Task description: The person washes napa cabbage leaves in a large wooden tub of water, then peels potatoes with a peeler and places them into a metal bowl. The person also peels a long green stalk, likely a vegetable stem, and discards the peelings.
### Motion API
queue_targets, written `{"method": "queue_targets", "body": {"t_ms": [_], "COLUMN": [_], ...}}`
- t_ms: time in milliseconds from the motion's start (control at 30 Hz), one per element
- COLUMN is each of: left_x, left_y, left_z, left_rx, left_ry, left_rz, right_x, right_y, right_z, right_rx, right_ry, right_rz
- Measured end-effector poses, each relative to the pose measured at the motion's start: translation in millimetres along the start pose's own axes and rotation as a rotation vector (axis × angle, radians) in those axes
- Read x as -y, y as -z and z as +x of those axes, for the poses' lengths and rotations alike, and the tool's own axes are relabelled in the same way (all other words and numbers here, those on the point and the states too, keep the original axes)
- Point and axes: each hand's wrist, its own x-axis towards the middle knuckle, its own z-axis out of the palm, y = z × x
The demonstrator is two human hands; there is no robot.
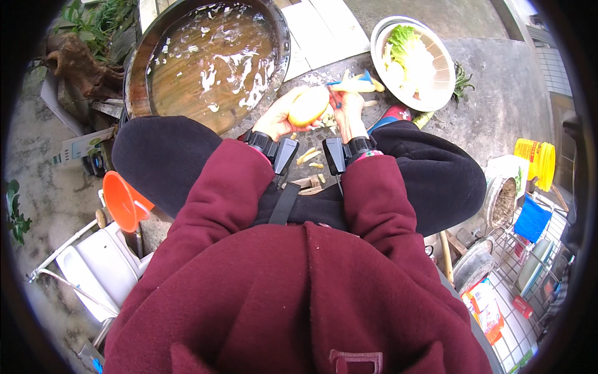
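Note:
In my left hand (278, 114) rests a rounded yellow-skinned vegetable or fruit (308, 107), pale on its upper side; its exact kind cannot be told. My right hand (351, 114) grips a blue peeler (366, 76), just right of the piece and partly covered by my fingers. A strip of pale peel (352, 86) lies across the peeler. Below the hands, peel scraps (308, 155) are scattered on the concrete ground. A white basket (446, 70) with leafy cabbage (406, 56) stands beyond my right hand.
A wooden tub (138, 89) of water with floating bits is at upper left, beside white boards (322, 28). An orange bucket (117, 201) sits left of my knee. On the right are a wire rack (509, 336) and a yellow bucket (535, 161).

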Motion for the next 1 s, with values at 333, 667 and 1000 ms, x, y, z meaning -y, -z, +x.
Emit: {"method": "queue_targets", "body": {"t_ms": [333, 667, 1000], "left_x": [7, 8, 12], "left_y": [-3, 2, 1], "left_z": [8, -1, 9], "left_rx": [-0.285, -0.036, -0.229], "left_ry": [-0.242, -0.182, -0.313], "left_rz": [-0.107, 0.054, -0.195], "right_x": [-12, -5, -19], "right_y": [-24, -3, -28], "right_z": [-46, -7, -44], "right_rx": [0.456, 0.207, 0.402], "right_ry": [0.253, 0.272, 0.259], "right_rz": [-0.137, -0.265, -0.182]}}
